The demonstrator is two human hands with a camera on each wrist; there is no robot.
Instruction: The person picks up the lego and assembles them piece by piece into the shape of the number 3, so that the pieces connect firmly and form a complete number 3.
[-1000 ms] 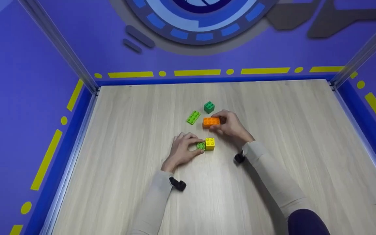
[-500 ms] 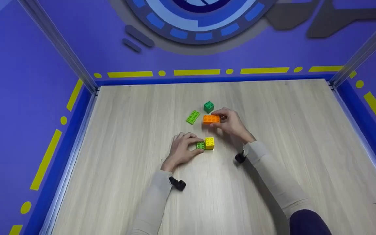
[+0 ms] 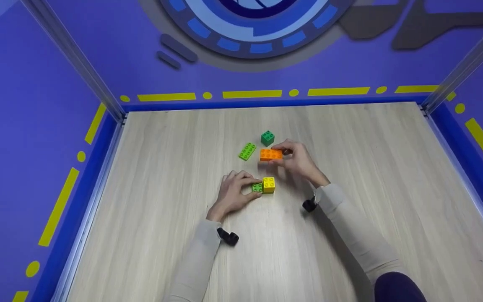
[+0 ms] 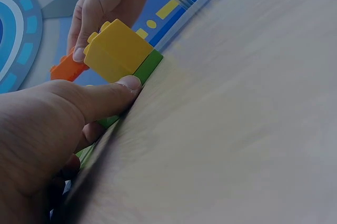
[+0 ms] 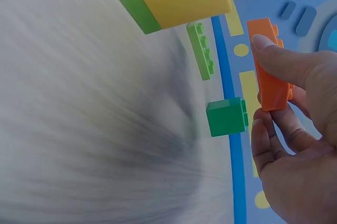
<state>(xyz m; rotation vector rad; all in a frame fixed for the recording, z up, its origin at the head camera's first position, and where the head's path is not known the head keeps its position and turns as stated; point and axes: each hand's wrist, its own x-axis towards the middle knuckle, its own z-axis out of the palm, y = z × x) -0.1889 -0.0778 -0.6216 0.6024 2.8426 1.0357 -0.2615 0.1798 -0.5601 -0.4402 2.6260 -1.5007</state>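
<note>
My left hand (image 3: 234, 193) pinches a thin green building-block plate (image 3: 257, 187) by its sides, thumb at the near edge. On the plate's right end sits a yellow block (image 3: 268, 184), studs up; the left wrist view shows the green plate (image 4: 149, 67) beneath it. Farther back and to the right, my right hand (image 3: 298, 160) grips an orange block (image 3: 271, 154) between thumb and fingers. The right wrist view shows this orange block (image 5: 271, 68) held off the table, apart from the other blocks. My left fingers partly hide the green plate.
Behind the hands, a light green plate (image 3: 247, 151) lies flat on the wooden table (image 3: 174, 147). A dark green block (image 3: 267, 138) stands just beyond the orange one. Blue-purple walls (image 3: 99, 63) border the table at the back and sides.
Within the first half second my right hand shifted the orange block slightly away from me; since then it has hardly moved. The left hand, green plate and yellow block stay in place.
</note>
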